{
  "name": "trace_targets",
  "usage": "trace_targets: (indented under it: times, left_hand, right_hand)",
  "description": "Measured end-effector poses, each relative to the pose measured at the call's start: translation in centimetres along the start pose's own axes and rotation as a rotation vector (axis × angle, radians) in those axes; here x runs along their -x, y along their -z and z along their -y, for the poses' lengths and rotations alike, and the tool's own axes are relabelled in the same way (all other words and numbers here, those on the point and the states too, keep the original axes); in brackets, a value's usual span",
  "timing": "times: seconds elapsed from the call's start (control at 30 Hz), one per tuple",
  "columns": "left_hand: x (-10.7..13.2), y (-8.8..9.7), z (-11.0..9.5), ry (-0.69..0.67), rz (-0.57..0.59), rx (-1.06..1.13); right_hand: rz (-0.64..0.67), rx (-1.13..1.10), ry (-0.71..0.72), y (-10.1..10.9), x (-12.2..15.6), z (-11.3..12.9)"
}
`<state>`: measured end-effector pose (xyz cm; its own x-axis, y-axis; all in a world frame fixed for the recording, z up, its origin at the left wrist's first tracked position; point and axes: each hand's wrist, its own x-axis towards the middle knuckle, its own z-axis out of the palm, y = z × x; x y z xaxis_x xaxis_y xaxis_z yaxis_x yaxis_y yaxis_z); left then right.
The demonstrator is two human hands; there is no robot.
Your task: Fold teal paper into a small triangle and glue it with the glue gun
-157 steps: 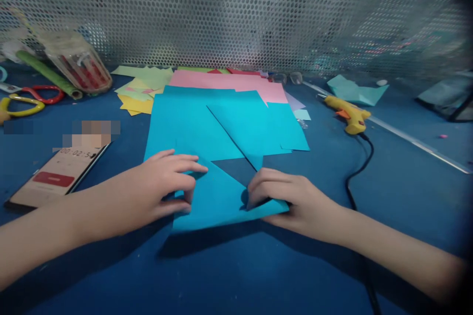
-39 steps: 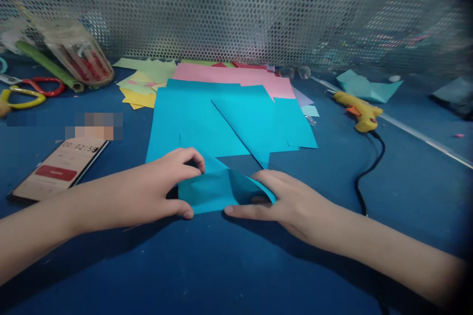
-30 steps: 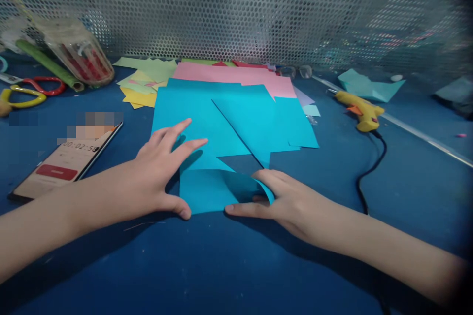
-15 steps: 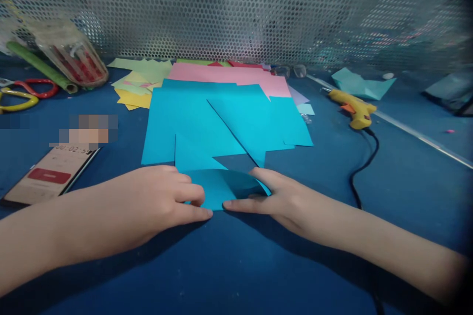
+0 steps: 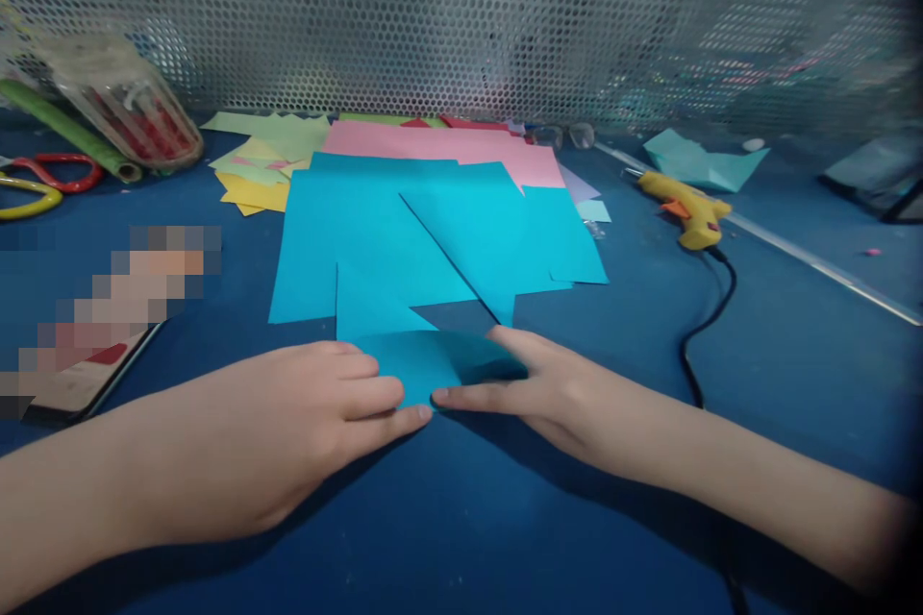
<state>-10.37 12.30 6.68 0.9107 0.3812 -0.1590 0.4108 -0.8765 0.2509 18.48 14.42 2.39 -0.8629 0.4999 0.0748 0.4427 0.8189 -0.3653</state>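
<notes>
Centre foreground: folded cyan paper sheet [image 5: 425, 367] lies on blue tabletop [image 5: 461, 519]. Left hand [image 5: 288, 432] and right hand [image 5: 555, 394], fingertips meeting, press flat upon it, apparently pinning the fold; neither grips.

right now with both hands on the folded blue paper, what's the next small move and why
Probably press the fold flat. The folded blue paper bulges between the left hand and right hand, and their fingertips meet at its near edge. Sliding the fingers apart along that edge would likely set the crease.
</notes>
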Motion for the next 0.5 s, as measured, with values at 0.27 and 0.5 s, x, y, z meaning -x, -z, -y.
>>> trace_targets:
  times: [0.27, 0.5]
  left_hand:
    - [0.13, -0.61, -0.20, -0.007, -0.089, -0.075]
    - [-0.52, -0.98, -0.30, -0.057, -0.070, -0.183]
  right_hand:
    - [-0.051, -0.117, -0.041, -0.44, 0.46, -0.22]
    - [-0.097, -0.145, -0.055, 0.35, -0.38, 0.56]
